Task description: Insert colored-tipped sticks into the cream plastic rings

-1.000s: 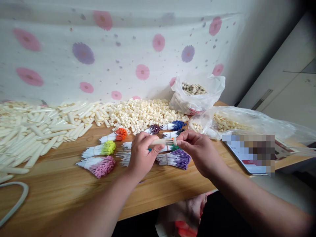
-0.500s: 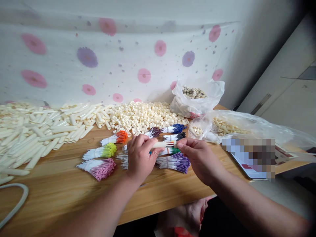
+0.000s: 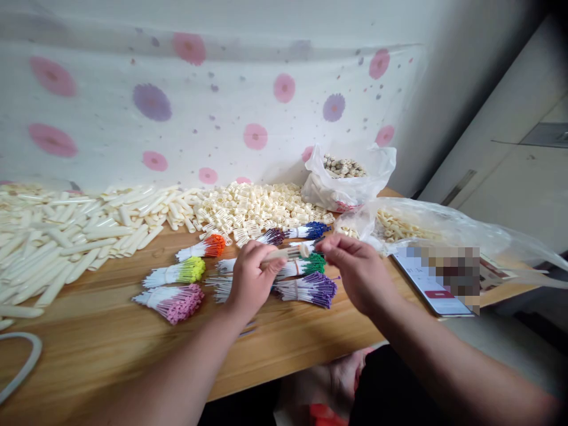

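Observation:
My left hand (image 3: 251, 273) is closed around a cream multicolour pen barrel (image 3: 284, 254), its slotted end pointing right. Just beyond that end, my right hand (image 3: 352, 266) has its thumb and fingertips pinched together, apart from the barrel; whatever they hold, if anything, cannot be made out. Beneath and around both hands lie bundles of pen refills with white tubes and coloured ends: purple (image 3: 308, 290), green (image 3: 313, 264), dark blue (image 3: 313, 229), orange (image 3: 206, 246), yellow-green (image 3: 180, 272) and pink (image 3: 175, 302). The left hand partly covers other bundles.
Cream pen tubes (image 3: 102, 231) heap up at the left, beside a pile of slotted cream pieces (image 3: 257, 207). At the back right stands a plastic bag (image 3: 350, 189) of small parts, with another clear bag (image 3: 408, 225) in front. A phone (image 3: 435, 284) lies on the wooden table (image 3: 110, 349).
My right hand has drawn slightly away from the barrel's end, leaving a gap. The left hand still grips the barrel, now tilted a little. The whole view has shifted slightly.

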Motion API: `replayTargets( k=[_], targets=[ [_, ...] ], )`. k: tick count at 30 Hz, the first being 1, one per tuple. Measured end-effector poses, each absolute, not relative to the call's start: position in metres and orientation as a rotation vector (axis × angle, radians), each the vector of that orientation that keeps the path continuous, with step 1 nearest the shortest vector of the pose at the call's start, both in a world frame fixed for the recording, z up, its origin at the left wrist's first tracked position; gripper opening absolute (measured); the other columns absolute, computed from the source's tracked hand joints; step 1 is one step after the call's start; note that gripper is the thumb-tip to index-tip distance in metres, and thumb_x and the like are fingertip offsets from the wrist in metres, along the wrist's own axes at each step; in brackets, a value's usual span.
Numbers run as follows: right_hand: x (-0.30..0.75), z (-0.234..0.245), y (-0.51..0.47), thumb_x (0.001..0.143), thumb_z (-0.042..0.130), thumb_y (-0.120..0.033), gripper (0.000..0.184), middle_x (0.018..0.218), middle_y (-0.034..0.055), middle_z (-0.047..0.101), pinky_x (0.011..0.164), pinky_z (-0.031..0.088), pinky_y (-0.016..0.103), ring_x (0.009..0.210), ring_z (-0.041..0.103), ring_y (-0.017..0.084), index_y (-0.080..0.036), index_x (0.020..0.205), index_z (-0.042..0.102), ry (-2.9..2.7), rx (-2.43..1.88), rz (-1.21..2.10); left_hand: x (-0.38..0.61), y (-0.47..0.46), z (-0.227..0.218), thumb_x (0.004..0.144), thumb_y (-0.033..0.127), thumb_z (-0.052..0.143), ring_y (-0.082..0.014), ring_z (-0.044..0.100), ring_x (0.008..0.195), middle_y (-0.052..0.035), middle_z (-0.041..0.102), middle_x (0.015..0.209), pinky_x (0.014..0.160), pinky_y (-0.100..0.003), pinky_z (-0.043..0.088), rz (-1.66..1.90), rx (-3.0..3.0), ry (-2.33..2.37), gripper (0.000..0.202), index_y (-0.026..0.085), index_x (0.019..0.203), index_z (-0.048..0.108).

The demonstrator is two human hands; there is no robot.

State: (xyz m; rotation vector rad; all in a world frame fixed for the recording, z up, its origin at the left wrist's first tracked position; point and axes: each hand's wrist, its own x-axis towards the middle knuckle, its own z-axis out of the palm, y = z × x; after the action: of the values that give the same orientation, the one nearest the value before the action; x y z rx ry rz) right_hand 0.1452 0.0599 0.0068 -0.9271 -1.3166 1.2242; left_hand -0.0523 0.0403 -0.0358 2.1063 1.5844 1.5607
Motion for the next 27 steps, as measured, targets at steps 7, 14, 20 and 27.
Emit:
replayTargets(
  k=[7,14,20,27],
  targets=[
    [0.19,0.002,0.163,0.08,0.054,-0.024,0.018,0.081,0.0078,0.069,0.068,0.043,0.029,0.072,0.06,0.018,-0.014,0.086,0.069,-2.032,-1.351,0.41,-0.056,0.047,-0.048,0.086,0.05,0.049,-0.0144,0.053,0.068,-0.0011,0.059,0.074,0.064,-0.026,0.043,1.601,1.638,1.385,0.034,0.018,0.082,0.058],
    [0.158,-0.028,0.213,0.084,0.058,-0.024,0.012,0.089,0.0044,0.067,0.077,0.047,0.03,0.082,0.061,0.016,-0.015,0.085,0.066,-2.482,-1.452,0.265,-0.055,0.046,-0.047,0.082,0.054,0.052,-0.0128,0.046,0.062,0.0014,0.051,0.066,0.058,-0.023,0.038,1.644,1.515,1.376,0.037,0.018,0.077,0.058],
    [0.184,-0.039,0.243,0.089,0.053,-0.033,0.027,0.11,0.0069,0.06,0.082,0.051,0.039,0.095,0.06,0.018,-0.015,0.109,0.058,-2.608,-1.735,0.132,-0.057,0.048,-0.05,0.081,0.055,0.053,-0.0108,0.04,0.059,0.0032,0.044,0.064,0.056,-0.021,0.034,1.633,1.408,1.33,0.038,0.018,0.079,0.057],
    [0.193,-0.053,0.246,0.089,0.053,-0.033,0.029,0.112,0.007,0.059,0.082,0.051,0.039,0.096,0.059,0.019,-0.015,0.111,0.056,-2.706,-1.829,0.047,-0.058,0.048,-0.053,0.081,0.055,0.053,-0.0115,0.04,0.062,0.0032,0.045,0.065,0.058,-0.021,0.033,1.624,1.396,1.291,0.036,0.019,0.08,0.057]
  ],
)
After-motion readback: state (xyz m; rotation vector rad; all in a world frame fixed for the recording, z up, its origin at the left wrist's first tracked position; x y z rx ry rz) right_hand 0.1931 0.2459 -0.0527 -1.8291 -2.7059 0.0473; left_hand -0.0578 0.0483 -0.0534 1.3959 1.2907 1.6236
